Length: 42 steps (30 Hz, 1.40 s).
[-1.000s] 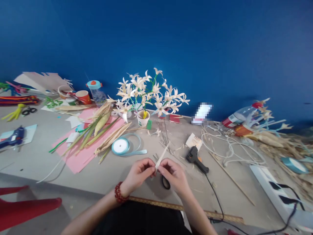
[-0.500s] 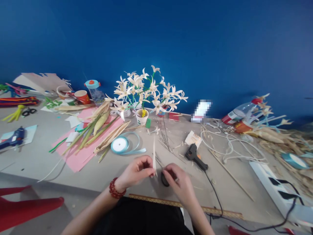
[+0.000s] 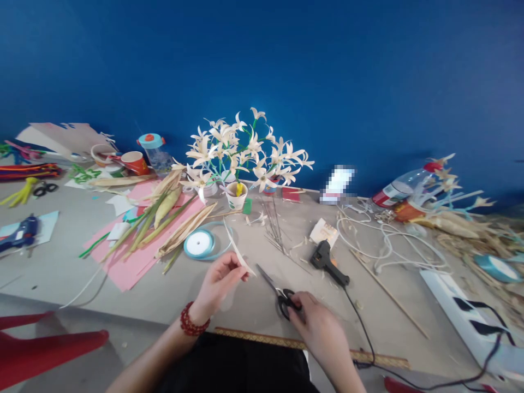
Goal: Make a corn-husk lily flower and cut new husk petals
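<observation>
My left hand [image 3: 223, 284], with a red beaded bracelet at the wrist, pinches a narrow pale strip of corn husk [image 3: 236, 244] that tapers to a point away from me. To its right, my right hand [image 3: 317, 322] has its fingers closed on the black handles of a pair of scissors [image 3: 281, 296]. The scissors lie low over the table, blades pointing up and left toward the husk strip without touching it. Behind the hands, pale husk flowers [image 3: 245, 147] on green stems stand in a paper cup [image 3: 236, 199], with thin wires [image 3: 275, 221] on the table nearby.
A blue ribbon roll [image 3: 199, 243] and husks on pink paper [image 3: 126, 273] lie left. On the right are a black glue gun [image 3: 329, 265] with a trailing cord, a white cable [image 3: 387, 234], a stick [image 3: 391, 297] and a power strip [image 3: 458, 316]. A woven strip [image 3: 262, 337] edges the table.
My left hand has shifted slightly left, tilting the husk strip leftward. My right hand has moved right and down with the scissors, whose blades now show more fully.
</observation>
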Each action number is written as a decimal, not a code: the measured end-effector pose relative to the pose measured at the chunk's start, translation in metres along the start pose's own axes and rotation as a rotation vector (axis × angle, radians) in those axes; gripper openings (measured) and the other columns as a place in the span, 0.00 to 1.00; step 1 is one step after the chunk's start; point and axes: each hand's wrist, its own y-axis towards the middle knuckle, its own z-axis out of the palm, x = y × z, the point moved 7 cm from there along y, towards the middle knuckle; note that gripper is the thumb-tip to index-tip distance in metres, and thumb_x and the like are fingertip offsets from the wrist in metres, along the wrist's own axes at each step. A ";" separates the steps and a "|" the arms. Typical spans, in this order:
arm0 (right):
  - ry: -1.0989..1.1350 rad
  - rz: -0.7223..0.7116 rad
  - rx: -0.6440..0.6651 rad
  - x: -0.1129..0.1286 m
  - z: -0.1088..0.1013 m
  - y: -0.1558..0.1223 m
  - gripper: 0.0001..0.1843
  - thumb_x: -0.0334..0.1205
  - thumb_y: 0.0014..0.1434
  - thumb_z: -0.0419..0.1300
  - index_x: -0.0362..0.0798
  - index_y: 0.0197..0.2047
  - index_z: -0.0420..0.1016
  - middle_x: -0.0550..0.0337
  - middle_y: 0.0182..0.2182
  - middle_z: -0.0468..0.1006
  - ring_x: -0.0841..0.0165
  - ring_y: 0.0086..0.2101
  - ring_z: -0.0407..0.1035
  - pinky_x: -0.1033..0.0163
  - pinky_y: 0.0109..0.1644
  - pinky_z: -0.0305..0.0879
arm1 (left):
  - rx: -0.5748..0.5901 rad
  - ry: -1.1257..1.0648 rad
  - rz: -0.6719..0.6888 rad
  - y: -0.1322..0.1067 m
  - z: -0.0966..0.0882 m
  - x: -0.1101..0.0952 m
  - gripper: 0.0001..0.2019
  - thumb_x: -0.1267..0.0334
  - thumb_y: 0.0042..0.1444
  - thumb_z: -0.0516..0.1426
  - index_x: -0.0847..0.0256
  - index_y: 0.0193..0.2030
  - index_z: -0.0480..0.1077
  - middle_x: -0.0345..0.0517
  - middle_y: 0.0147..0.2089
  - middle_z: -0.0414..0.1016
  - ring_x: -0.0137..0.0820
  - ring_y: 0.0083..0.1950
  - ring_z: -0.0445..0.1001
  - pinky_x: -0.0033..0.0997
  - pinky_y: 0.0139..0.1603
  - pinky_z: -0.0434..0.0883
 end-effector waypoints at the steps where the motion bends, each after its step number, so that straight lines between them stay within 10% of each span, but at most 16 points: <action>1: 0.097 0.036 0.032 -0.005 0.000 0.001 0.06 0.45 0.56 0.60 0.54 0.35 0.72 0.57 0.26 0.78 0.59 0.26 0.74 0.61 0.28 0.62 | -0.016 0.013 0.019 0.001 -0.001 -0.002 0.09 0.60 0.58 0.62 0.63 0.32 0.70 0.45 0.31 0.75 0.29 0.34 0.72 0.30 0.39 0.70; 10: 1.084 0.098 0.283 0.018 0.026 -0.007 0.21 0.60 0.53 0.65 0.51 0.36 0.69 0.61 0.27 0.75 0.70 0.21 0.66 0.65 0.27 0.65 | -0.112 -0.123 0.100 0.012 0.006 -0.013 0.07 0.62 0.58 0.61 0.63 0.32 0.72 0.46 0.41 0.75 0.29 0.39 0.70 0.30 0.44 0.68; 25: 1.105 0.031 0.301 0.059 0.035 0.001 0.30 0.68 0.47 0.66 0.49 0.32 0.66 0.64 0.23 0.71 0.75 0.19 0.58 0.69 0.21 0.56 | 0.008 -0.130 0.048 0.007 0.038 -0.008 0.07 0.63 0.58 0.61 0.63 0.33 0.71 0.45 0.38 0.73 0.29 0.39 0.70 0.28 0.43 0.70; 42: 1.207 0.021 0.272 0.050 0.036 -0.004 0.27 0.64 0.52 0.66 0.48 0.33 0.65 0.65 0.21 0.71 0.78 0.17 0.55 0.73 0.19 0.53 | 0.108 -0.082 -0.008 0.011 0.054 -0.009 0.09 0.62 0.56 0.62 0.63 0.30 0.68 0.41 0.32 0.71 0.28 0.35 0.68 0.28 0.40 0.66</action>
